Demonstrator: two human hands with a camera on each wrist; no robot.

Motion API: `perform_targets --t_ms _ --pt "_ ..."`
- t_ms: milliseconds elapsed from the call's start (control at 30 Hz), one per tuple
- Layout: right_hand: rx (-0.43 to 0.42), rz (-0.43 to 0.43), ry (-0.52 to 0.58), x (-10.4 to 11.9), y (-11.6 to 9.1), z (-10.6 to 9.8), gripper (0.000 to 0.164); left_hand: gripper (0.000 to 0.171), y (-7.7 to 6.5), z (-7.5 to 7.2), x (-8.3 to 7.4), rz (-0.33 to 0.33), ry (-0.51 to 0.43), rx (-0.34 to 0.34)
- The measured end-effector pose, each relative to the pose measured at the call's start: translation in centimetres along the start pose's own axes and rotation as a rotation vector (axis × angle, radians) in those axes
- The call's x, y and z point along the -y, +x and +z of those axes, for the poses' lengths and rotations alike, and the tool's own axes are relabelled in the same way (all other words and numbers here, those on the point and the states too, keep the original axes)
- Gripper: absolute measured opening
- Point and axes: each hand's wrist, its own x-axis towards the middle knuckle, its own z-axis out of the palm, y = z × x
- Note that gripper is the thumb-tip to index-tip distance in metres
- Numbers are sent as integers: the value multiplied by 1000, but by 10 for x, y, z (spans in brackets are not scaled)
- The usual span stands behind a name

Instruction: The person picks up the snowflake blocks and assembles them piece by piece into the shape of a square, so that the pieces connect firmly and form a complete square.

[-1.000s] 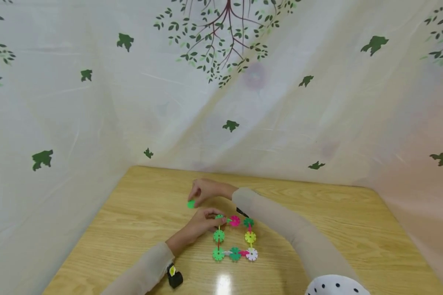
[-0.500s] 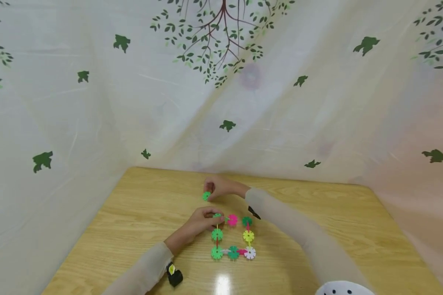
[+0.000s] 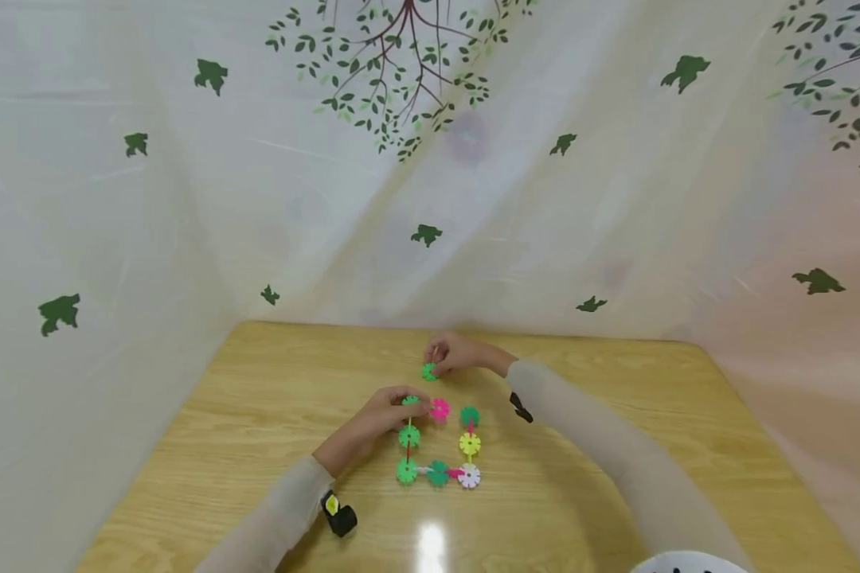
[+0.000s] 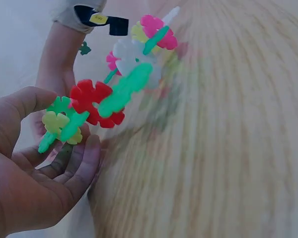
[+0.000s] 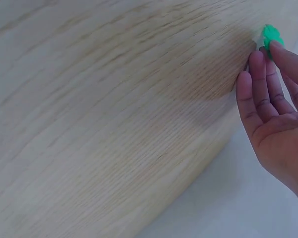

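Observation:
Slotted plastic flower discs, joined edge to edge, form a square chain on the table. My left hand point(image 3: 381, 414) grips its far left corner, thumb and fingers around a green disc point(image 3: 411, 400). Beside that corner is a pink disc point(image 3: 439, 409); a gap shows between it and the dark green disc point(image 3: 469, 416) at the far right corner. In the left wrist view, a red disc point(image 4: 82, 94) stands on edge near my fingertips. Beyond the chain, my right hand point(image 3: 462, 352) pinches a loose bright green disc point(image 3: 429, 372), also seen as a green disc point(image 5: 272, 37) in the right wrist view.
The wooden table point(image 3: 272, 374) ends at a pale hanging cloth point(image 3: 315, 199) printed with leaves. Black wrist cameras, one on the left wrist point(image 3: 339, 514) and one on the right point(image 3: 521, 407), sit at the sleeves. A white disc point(image 3: 469, 476) marks the near right corner.
My right hand has moved right with the green disc, from beyond my left hand to behind the pink disc. My left hand keeps its grip on the corner. The head view has shifted slightly.

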Motion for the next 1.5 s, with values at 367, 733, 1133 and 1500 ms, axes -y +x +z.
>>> perform_targets --t_ms 367,733,1133,1500 --pt "4 104 16 -2 -29 -21 19 36 11 -3 -9 24 -112 -2" --pt "-165 106 176 -4 -46 -37 18 34 28 -7 -13 53 -197 -104" --pt "-414 28 300 7 -56 -14 20 36 51 -11 -16 68 -255 -152" --pt "-628 -24 293 5 -60 9 17 38 66 -13 -17 67 -301 -159"
